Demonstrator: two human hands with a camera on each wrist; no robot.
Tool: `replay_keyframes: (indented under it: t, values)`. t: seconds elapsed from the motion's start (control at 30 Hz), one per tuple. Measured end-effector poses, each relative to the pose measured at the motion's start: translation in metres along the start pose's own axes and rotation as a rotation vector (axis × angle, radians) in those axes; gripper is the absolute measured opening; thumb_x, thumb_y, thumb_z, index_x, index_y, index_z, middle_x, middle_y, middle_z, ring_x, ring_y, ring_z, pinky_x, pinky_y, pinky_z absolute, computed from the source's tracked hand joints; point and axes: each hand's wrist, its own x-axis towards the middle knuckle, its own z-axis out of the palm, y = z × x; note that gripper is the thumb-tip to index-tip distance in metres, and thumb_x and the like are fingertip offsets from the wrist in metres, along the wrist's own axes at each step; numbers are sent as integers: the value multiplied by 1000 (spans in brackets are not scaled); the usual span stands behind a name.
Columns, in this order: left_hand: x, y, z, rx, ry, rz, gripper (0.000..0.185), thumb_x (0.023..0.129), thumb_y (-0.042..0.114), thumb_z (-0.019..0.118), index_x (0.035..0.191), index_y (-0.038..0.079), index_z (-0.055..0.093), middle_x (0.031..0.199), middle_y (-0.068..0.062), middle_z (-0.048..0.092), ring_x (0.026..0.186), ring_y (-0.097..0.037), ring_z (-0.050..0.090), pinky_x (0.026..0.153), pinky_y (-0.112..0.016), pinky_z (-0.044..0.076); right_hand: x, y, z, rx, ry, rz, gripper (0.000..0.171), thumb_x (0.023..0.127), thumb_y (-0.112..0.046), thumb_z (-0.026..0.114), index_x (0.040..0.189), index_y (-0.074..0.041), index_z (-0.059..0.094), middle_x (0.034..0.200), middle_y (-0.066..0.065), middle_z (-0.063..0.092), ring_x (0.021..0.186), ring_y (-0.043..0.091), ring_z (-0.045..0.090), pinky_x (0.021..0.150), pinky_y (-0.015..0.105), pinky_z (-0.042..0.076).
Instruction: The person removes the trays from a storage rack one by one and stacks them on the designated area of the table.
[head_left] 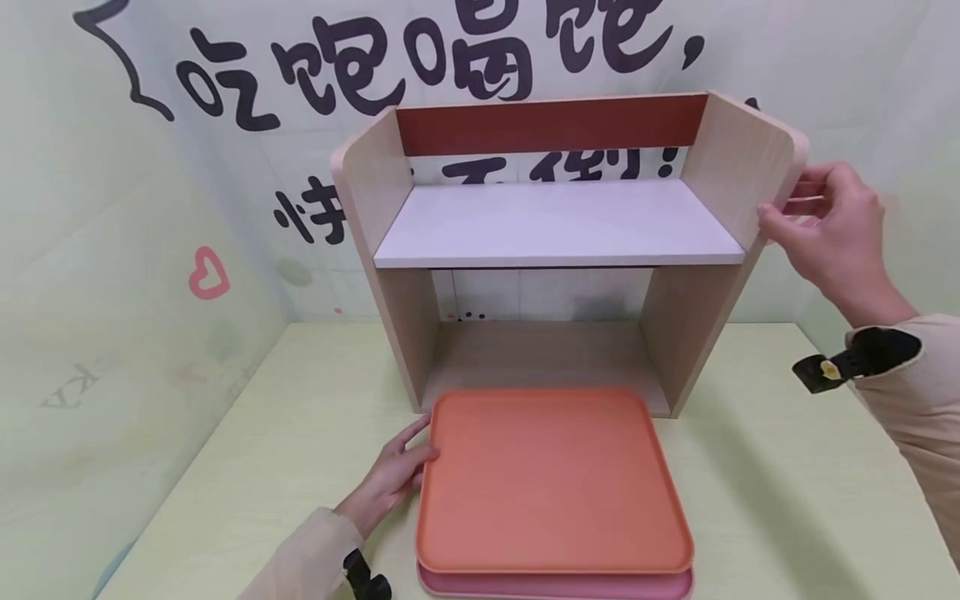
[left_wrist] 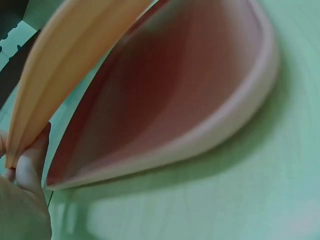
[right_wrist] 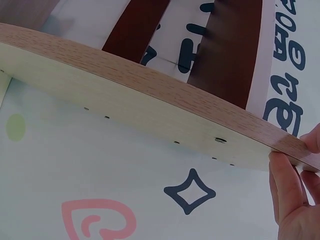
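An orange tray lies in front of the shelf, with its left edge pinched between the thumb and fingers of my left hand. Beneath it sits a pink tray; the left wrist view shows a gap between the orange tray and the pink tray. A two-tier wooden desktop shelf stands behind the trays. At its upper right, my right hand pinches the front edge of the side panel, thumb on one face and fingers on the other.
Everything stands on a pale wood-grain table. A printed cloth backdrop with black lettering and a pink heart surrounds it behind and at the left. A reddish-brown board spans the shelf's top back.
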Motion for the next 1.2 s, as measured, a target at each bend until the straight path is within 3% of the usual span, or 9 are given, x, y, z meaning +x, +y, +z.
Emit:
replay_keyframes:
  t: [0.2, 0.47, 0.77, 1.03, 1.2]
  values:
    - [-7, -7, -4, 1, -19, -2, 68, 78, -9, 49, 139, 6, 25, 78, -4, 60, 46, -3, 46, 42, -15, 38, 0, 0, 1, -20, 3, -5, 26, 80, -17, 61, 101, -22, 46, 87, -16, 44, 72, -7, 47, 60, 4, 38]
    - [-14, -13, -2, -1, -49, -7, 69, 78, -9, 49, 140, 6, 23, 67, 1, 59, 45, -2, 46, 39, -13, 35, 0, 0, 0, 6, 7, -5, 26, 79, -15, 61, 98, -24, 46, 85, -16, 45, 71, -7, 48, 59, 4, 38]
    - [-15, -13, -2, 2, -37, -8, 68, 78, -9, 48, 140, 6, 23, 68, 0, 59, 46, -3, 48, 39, -14, 36, 0, 0, 1, 31, 5, -6, 26, 79, -14, 61, 96, -25, 45, 85, -16, 46, 70, -6, 48, 58, 5, 38]
    - [-17, -13, 2, 48, 0, -3, 65, 78, -7, 50, 138, 4, 28, 62, 4, 54, 43, -3, 38, 38, -15, 30, 0, 0, 1, 7, 14, -8, 26, 79, -14, 61, 96, -25, 45, 83, -17, 45, 69, -8, 48, 58, 4, 38]
    - [-18, -13, 2, 49, -12, -5, 65, 78, -7, 50, 138, 4, 26, 68, 2, 58, 45, -3, 41, 40, -15, 33, 0, 1, 1, 21, 15, -11, 26, 79, -13, 61, 95, -26, 45, 83, -17, 46, 69, -8, 48, 58, 4, 38]
